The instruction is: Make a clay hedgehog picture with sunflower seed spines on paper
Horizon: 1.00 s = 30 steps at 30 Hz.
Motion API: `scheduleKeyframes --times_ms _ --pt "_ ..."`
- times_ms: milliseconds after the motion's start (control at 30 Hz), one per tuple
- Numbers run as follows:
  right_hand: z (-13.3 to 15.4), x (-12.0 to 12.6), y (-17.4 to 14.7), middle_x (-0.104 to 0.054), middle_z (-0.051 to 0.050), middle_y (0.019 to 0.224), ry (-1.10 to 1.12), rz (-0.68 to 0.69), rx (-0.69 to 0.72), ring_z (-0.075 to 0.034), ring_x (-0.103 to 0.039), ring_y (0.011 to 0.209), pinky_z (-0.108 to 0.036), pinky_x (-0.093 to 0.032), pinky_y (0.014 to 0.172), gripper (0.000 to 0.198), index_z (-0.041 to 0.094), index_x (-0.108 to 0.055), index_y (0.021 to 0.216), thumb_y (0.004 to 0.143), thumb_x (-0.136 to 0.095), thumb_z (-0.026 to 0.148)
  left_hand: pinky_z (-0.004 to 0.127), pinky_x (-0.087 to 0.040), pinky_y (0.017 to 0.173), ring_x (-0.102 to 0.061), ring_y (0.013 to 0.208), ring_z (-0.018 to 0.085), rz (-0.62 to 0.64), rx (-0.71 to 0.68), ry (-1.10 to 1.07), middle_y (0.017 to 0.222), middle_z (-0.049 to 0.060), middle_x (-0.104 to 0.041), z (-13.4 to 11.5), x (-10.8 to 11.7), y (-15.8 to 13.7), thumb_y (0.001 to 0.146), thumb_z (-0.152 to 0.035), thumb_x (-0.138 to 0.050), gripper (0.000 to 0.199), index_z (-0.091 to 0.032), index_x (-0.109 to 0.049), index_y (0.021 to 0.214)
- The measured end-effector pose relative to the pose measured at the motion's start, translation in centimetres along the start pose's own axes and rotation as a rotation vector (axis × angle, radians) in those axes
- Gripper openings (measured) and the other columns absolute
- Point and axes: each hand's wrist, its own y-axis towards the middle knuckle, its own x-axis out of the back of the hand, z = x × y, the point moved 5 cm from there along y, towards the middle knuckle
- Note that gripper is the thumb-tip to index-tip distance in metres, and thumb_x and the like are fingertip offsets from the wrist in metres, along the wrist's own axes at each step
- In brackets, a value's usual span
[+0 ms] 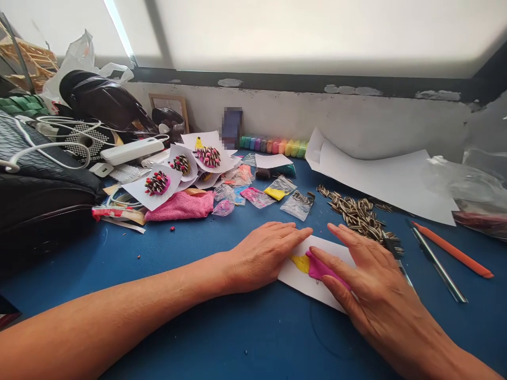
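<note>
Two bare hands rest over a small white card [299,283] lying on a blue table [198,332]. On the card sit a yellow patch of soft, clay-like material [301,263] and, joined to its right side, a larger magenta patch [318,269], partly covered by fingers. The left hand [263,256] lies flat at the card's left edge, its fingers extended close together, gripping nothing visible. The right hand [368,277] is spread wide, with the index fingertip on the magenta patch and the thumb by its lower edge.

Just beyond the right hand, striped seeds [352,212] lie in a loose heap; to its right are a clear rod [439,262] and an orange pen [455,250]. Farther back, small plastic bags, one holding yellow material [277,192], lie near a pink cloth [180,206]. Behind the cloth, white papers carry seed-studded shapes with red dots [157,183]. Along the wall runs a row of multicoloured packs [275,145].
</note>
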Motion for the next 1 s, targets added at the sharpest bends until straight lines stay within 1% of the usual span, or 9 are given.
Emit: scheduleKeyframes --times_ms 100,233,333,433,567,667,900,1000 --pt "0.3 -0.2 0.3 -0.058 -0.020 0.138 0.016 0.021 0.031 -0.036 -0.056 0.126 -0.056 -0.054 0.091 0.038 0.025 -0.074 0.120 0.101 -0.042 0.035 0.045 -0.038 0.116 -0.048 0.140 0.028 0.001 0.004 0.007 0.145 0.016 -0.056 0.0 0.0 0.0 0.092 -0.005 -0.042 0.055 -0.009 -0.042 0.147" --pt "0.6 -0.2 0.6 -0.056 -0.023 0.138 0.027 0.036 0.054 -0.039 -0.054 0.127 -0.059 -0.053 0.091 0.036 0.022 -0.076 0.113 0.100 -0.044 0.032 0.045 -0.038 0.116 -0.048 0.139 0.028 0.002 0.013 0.023 0.144 0.015 -0.057 -0.1 0.0 0.0 0.092 -0.005 -0.042 0.055 -0.009 -0.043 0.146" --pt "0.3 -0.2 0.4 -0.055 -0.024 0.139 0.020 0.021 0.051 -0.039 -0.056 0.125 -0.058 -0.053 0.090 0.037 0.020 -0.075 0.118 0.100 -0.045 0.032 0.044 -0.039 0.116 -0.048 0.139 0.028 0.008 0.005 0.023 0.144 0.015 -0.057 -0.2 0.1 0.1 0.091 -0.005 -0.042 0.055 -0.009 -0.043 0.146" --pt "-0.4 -0.2 0.0 -0.056 -0.023 0.138 -0.003 0.014 0.000 -0.038 -0.058 0.122 -0.055 -0.055 0.088 0.041 0.020 -0.071 0.127 0.101 -0.041 0.034 0.044 -0.039 0.116 -0.048 0.140 0.028 0.010 0.004 0.030 0.143 0.014 -0.058 -0.2 0.1 0.1 0.091 -0.005 -0.041 0.055 -0.010 -0.042 0.145" --pt "-1.4 -0.1 -0.7 -0.058 -0.020 0.137 -0.022 0.008 -0.102 -0.036 -0.059 0.122 -0.053 -0.054 0.090 0.041 0.020 -0.074 0.119 0.102 -0.039 0.034 0.045 -0.039 0.116 -0.048 0.139 0.028 0.009 -0.007 0.042 0.143 0.015 -0.058 -0.1 0.1 0.0 0.091 -0.005 -0.041 0.054 -0.009 -0.042 0.145" --pt "-1.6 0.0 -1.2 -0.056 -0.018 0.139 0.004 0.010 -0.132 -0.033 -0.057 0.124 -0.050 -0.053 0.093 0.040 0.019 -0.074 0.118 0.102 -0.040 0.034 0.045 -0.039 0.116 -0.048 0.139 0.029 0.002 -0.022 0.050 0.144 0.014 -0.057 -0.1 0.1 0.0 0.092 -0.005 -0.040 0.053 -0.009 -0.041 0.145" --pt "-0.8 -0.5 -1.4 -0.047 -0.016 0.146 0.086 0.025 -0.055 -0.030 -0.046 0.135 -0.047 -0.048 0.100 0.037 0.022 -0.070 0.124 0.101 -0.043 0.033 0.047 -0.038 0.117 -0.045 0.142 0.031 0.025 -0.018 0.035 0.147 0.016 -0.054 -0.1 0.0 -0.2 0.087 -0.003 -0.042 0.060 -0.006 -0.039 0.147" --pt "-0.5 -0.8 -1.3 -0.045 -0.017 0.148 0.110 0.022 -0.033 -0.031 -0.044 0.136 -0.047 -0.045 0.102 0.037 0.020 -0.069 0.125 0.101 -0.043 0.031 0.047 -0.036 0.118 -0.045 0.142 0.031 0.041 -0.005 0.029 0.148 0.017 -0.053 -0.1 0.0 -0.2 0.087 -0.003 -0.043 0.061 -0.005 -0.038 0.148"
